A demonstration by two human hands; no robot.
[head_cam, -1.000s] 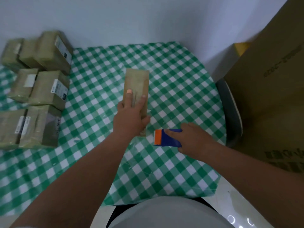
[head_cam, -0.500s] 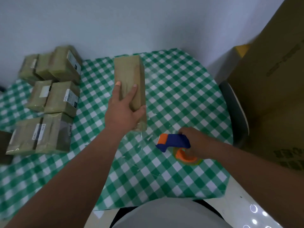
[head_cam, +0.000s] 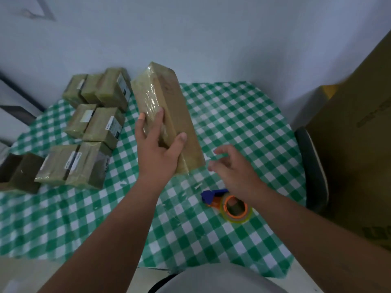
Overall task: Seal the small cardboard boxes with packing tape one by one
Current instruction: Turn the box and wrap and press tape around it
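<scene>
Left hand (head_cam: 157, 151) holds box (head_cam: 169, 115); right hand (head_cam: 230, 166) spread above tape dispenser (head_cam: 228, 203), sealed boxes (head_cam: 95, 127) left.

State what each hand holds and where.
Left hand grips the box at its near end. Right hand holds nothing.

Your left hand (head_cam: 157, 153) grips taped box (head_cam: 169, 115), tilted above desk (head_cam: 243, 115); right hand (head_cam: 231, 167) open above tape dispenser (head_cam: 227, 203) near front edge.
</scene>
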